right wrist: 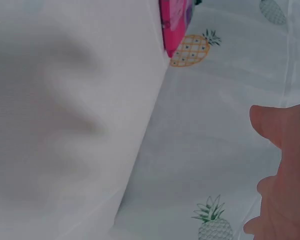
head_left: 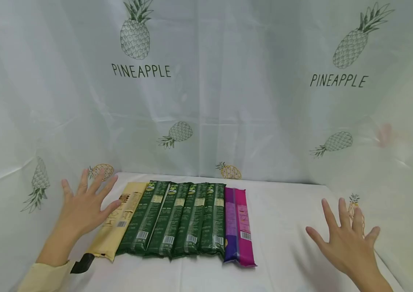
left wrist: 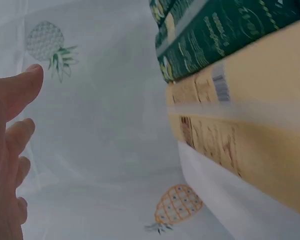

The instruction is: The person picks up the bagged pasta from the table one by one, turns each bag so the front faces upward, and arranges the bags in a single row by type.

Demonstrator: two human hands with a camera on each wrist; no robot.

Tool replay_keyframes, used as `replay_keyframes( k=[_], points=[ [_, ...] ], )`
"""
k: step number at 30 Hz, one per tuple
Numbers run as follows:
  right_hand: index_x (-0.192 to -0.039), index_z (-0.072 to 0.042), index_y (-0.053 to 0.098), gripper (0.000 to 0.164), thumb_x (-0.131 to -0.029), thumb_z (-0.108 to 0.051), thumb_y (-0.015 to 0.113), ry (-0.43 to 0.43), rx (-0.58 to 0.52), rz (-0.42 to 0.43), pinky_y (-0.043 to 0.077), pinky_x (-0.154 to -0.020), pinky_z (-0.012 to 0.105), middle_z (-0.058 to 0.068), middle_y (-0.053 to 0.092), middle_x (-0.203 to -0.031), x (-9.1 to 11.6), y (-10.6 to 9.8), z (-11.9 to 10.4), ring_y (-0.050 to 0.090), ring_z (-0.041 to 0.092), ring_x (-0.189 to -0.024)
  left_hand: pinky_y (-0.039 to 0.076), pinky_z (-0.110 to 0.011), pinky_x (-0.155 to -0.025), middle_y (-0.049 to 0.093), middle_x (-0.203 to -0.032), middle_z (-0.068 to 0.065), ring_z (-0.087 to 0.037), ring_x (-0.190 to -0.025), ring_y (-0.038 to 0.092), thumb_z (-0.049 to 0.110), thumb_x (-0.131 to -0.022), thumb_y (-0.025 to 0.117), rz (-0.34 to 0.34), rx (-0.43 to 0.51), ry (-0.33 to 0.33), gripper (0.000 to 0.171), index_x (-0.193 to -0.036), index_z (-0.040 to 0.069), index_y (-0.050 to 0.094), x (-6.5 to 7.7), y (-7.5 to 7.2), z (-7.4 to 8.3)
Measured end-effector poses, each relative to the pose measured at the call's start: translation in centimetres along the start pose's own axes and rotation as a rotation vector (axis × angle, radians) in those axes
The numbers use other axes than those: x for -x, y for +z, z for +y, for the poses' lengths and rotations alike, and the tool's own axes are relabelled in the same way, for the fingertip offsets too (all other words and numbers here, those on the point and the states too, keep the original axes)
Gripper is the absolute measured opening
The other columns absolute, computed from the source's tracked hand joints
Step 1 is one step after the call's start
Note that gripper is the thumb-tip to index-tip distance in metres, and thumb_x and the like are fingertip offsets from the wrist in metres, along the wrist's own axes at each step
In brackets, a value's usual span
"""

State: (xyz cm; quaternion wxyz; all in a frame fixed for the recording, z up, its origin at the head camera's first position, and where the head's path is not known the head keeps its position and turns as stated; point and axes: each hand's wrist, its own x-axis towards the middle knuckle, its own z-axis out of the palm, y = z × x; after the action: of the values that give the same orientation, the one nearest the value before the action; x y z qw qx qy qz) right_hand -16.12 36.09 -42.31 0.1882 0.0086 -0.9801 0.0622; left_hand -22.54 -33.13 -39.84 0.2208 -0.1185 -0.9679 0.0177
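Observation:
My left hand [head_left: 84, 211] is spread in the air with straight fingers, over the left edge of a yellow packet [head_left: 122, 219]; it holds nothing. On the other side my right hand [head_left: 348, 239], likewise spread and holding nothing, hovers above the white table, right of the packets. Several dark green packets [head_left: 188, 219] lie side by side between the yellow one and a pink and purple packet [head_left: 240, 227]. In the left wrist view the yellow packet [left wrist: 240, 145] lies apart from the left hand. The right wrist view catches a corner of the pink packet [right wrist: 174, 25].
A pale curtain [head_left: 228, 101] printed with pineapples hangs behind and along both sides. The white tabletop [head_left: 279, 227] extends right of the packets and in front of them. A black band [head_left: 83, 263] shows at the left wrist, beside a pale yellow sleeve [head_left: 46, 276].

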Motion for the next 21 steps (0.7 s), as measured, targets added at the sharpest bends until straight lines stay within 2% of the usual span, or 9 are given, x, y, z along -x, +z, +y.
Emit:
replay_keyframes(
  k=[5,7,11,13,15,18,21],
  points=[
    [-0.173,-0.024,0.004,0.099,-0.101,-0.065,0.058,-0.020,-0.016,0.018,-0.005,-0.098,0.097,0.028,-0.004,-0.174,-0.5,-0.4,-1.1,-0.011,0.064,-0.154,-0.023,-0.080,-0.110,0.013,-0.178,-0.013,-0.049,-0.161,-0.009,0.064,-0.103,0.057,-0.003,0.000,0.027,0.085,-0.172,0.033,0.017,-2.2,0.1,1.9],
    [-0.173,-0.024,0.004,0.099,-0.101,-0.065,0.058,-0.022,-0.018,0.017,-0.005,-0.098,0.096,0.029,-0.004,-0.174,-0.8,-0.6,-1.4,-0.009,0.065,-0.153,-0.020,-0.082,-0.111,0.012,-0.178,-0.013,-0.049,-0.161,-0.008,0.064,-0.104,0.055,-0.010,-0.006,0.043,0.083,-0.172,0.032,0.020,-3.2,0.1,3.0],
    [-0.173,-0.024,0.004,0.100,-0.100,-0.066,0.058,-0.030,-0.017,0.009,-0.003,-0.100,0.096,0.029,-0.003,-0.175,-1.4,-0.7,-2.2,-0.006,0.065,-0.154,0.001,-0.087,-0.113,0.015,-0.178,-0.012,-0.048,-0.162,-0.002,0.067,-0.103,0.054,-0.023,-0.026,0.053,0.081,-0.170,0.029,0.029,-5.1,-0.3,5.4],
    [-0.173,-0.025,0.004,0.101,-0.099,-0.068,0.058,-0.035,-0.017,0.003,-0.003,-0.100,0.096,0.028,-0.003,-0.175,-1.6,-0.7,-2.5,-0.005,0.065,-0.154,0.007,-0.088,-0.112,0.017,-0.177,-0.012,-0.048,-0.162,-0.001,0.066,-0.103,0.055,-0.024,-0.031,0.059,0.081,-0.169,0.028,0.032,-5.9,-0.3,6.5],
    [-0.173,-0.025,0.004,0.101,-0.099,-0.069,0.058,-0.041,-0.022,0.000,-0.004,-0.101,0.095,0.028,-0.003,-0.175,-1.9,-0.6,-2.9,-0.004,0.065,-0.154,0.009,-0.087,-0.113,0.019,-0.177,-0.012,-0.048,-0.162,0.000,0.066,-0.102,0.057,-0.018,-0.020,0.066,0.081,-0.169,0.027,0.034,-6.7,0.0,7.7],
    [-0.173,-0.025,0.005,0.102,-0.098,-0.069,0.059,-0.046,-0.037,0.006,-0.003,-0.101,0.095,0.029,-0.002,-0.175,-2.3,-0.3,-3.5,-0.001,0.065,-0.154,0.002,-0.085,-0.116,0.019,-0.177,-0.011,-0.049,-0.162,0.000,0.066,-0.101,0.058,-0.015,0.002,0.087,0.081,-0.169,0.027,0.034,-8.1,0.5,9.6],
    [-0.173,-0.024,0.005,0.102,-0.099,-0.068,0.059,-0.046,-0.069,-0.004,0.004,-0.100,0.095,0.029,0.000,-0.175,-2.6,0.0,-4.2,0.005,0.066,-0.153,0.004,-0.082,-0.119,0.017,-0.178,-0.010,-0.048,-0.162,0.002,0.066,-0.102,0.056,-0.037,0.019,0.102,0.081,-0.170,0.029,0.031,-9.5,1.0,11.8]
  ],
)
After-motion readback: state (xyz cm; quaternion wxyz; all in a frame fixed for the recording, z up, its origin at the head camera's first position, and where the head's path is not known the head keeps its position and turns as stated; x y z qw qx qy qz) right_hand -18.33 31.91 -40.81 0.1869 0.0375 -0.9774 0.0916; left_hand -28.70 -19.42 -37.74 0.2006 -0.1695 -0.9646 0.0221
